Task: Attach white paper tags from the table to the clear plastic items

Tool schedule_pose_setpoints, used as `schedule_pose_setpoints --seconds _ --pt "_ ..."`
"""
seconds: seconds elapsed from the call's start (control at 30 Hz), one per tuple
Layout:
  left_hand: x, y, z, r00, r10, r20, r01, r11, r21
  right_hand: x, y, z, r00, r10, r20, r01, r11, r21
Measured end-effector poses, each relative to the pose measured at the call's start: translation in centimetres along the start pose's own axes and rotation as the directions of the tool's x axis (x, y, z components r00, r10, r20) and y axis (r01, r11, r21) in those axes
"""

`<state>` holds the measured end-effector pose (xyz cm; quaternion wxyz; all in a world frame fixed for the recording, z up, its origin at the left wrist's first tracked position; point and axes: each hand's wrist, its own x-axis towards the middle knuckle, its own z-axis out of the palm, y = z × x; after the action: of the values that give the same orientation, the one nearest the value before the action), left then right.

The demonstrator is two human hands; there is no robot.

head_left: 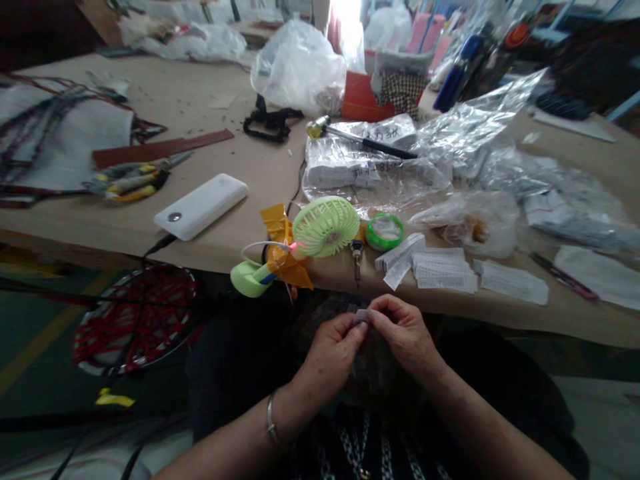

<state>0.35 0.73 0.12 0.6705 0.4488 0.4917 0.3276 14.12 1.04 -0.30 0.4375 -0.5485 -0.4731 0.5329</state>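
Note:
Both hands meet over my lap, just off the table's front edge. Between thumb and fingers my left hand (336,347) pinches a small white paper slip (361,315). My right hand (403,331) closes on the same slip from the other side, fingertips nearly touching those of the left. Printed white paper labels (444,270) lie in stacks on the table beyond the right hand. Close by, a screwdriver-like tool with a metal tip (357,260) points at me from the edge. A round green container (385,231) with whitish content sits behind it.
A green fan (326,227) is fixed with orange tape at the table edge. A white power bank (201,207), pliers (135,181) and a hammer (367,141) lie farther back. Clear plastic bags (300,63) crowd the back; a pink-handled cutter (564,277) is at right.

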Motion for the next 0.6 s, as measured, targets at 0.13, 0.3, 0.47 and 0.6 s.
schedule_pose_setpoints --seconds 0.13,0.3,0.47,0.6 --pt "0.9 0.8 -1.2 0.983 0.158 -0.094 -0.137 0.970 0.199 1.0 0.1 0.5 0.997 -0.065 -0.039 0.063 0.996 -0.063" --pt "1.9 1.7 -2.0 0.934 0.334 -0.129 -0.267 0.889 0.373 1.8 0.3 1.1 0.993 -0.094 -0.075 0.090 0.995 -0.045" --pt "2.6 2.0 -2.3 0.901 0.421 -0.105 -0.334 0.827 0.452 2.2 0.0 1.5 0.987 -0.131 -0.095 0.130 0.991 -0.014" --pt "3.0 2.1 -2.3 0.878 0.465 -0.115 -0.358 0.795 0.490 2.4 0.2 1.6 0.981 -0.167 -0.103 0.166 0.986 -0.012"
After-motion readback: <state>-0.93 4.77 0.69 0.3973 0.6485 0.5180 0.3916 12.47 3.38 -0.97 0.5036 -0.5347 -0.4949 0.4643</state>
